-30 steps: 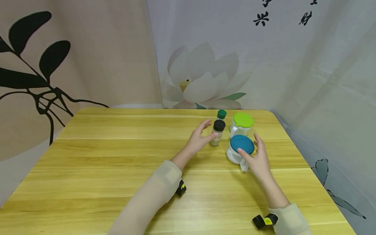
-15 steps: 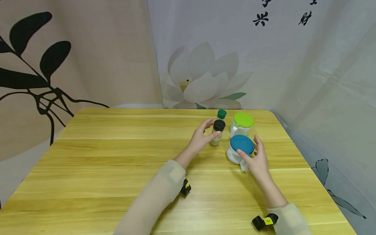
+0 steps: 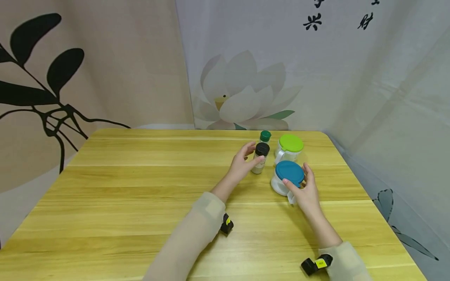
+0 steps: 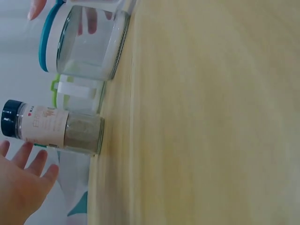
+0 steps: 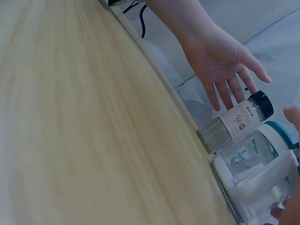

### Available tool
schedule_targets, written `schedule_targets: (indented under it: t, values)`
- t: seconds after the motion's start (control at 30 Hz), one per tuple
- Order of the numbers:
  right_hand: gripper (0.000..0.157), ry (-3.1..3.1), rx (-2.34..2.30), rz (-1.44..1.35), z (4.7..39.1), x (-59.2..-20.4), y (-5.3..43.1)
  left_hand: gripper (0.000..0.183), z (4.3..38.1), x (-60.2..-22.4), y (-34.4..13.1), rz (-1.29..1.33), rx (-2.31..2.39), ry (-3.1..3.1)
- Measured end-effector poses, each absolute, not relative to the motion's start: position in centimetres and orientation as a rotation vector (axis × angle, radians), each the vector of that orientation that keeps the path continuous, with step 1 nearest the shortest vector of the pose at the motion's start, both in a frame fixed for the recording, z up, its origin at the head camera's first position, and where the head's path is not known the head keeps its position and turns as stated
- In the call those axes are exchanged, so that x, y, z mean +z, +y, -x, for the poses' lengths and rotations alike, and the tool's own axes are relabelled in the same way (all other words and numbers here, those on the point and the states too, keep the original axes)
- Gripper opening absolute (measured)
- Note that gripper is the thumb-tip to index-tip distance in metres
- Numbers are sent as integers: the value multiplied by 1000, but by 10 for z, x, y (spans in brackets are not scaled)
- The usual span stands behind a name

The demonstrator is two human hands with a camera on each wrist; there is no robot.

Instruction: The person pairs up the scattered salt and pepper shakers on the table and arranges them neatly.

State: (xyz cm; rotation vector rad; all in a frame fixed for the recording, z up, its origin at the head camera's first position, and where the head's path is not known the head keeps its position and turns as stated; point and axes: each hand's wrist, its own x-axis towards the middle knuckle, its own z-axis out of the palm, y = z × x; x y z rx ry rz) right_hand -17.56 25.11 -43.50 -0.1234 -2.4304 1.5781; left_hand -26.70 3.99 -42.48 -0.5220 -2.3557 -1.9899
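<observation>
A seasoning bottle with a black cap, pale label and greyish powder stands upright on the table. My left hand is at its left side, thumb in front and fingers spread behind. In the left wrist view those fingers look straight, alongside the bottle. To the right stands a clear jar with a blue lid and a white handle. My right hand surrounds its right side loosely, the thumb near the lid's front edge and the fingers beyond it. In the left wrist view, fingertips show through the glass.
Behind the blue-lidded jar sits a similar jar with a green lid. A green-capped bottle stands behind the black-capped one, partly hidden. The wooden table reaches a printed cloth backdrop at its far edge.
My left hand has shifted slightly right, closer to the black-capped bottle. My right hand's fingers have drawn a little nearer the blue-lidded jar. The jars and bottles stay in place.
</observation>
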Motion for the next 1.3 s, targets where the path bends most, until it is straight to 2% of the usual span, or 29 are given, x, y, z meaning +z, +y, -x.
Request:
schedule_targets:
  t: [0.43, 1.3]
  values:
    - [93, -2404, 1660, 229, 178, -443, 248, 61, 270, -429, 49, 459, -2048, -2305]
    - [95, -2346, 1689, 256, 180, -444, 244, 57, 279, -428, 55, 442, -2092, -2277]
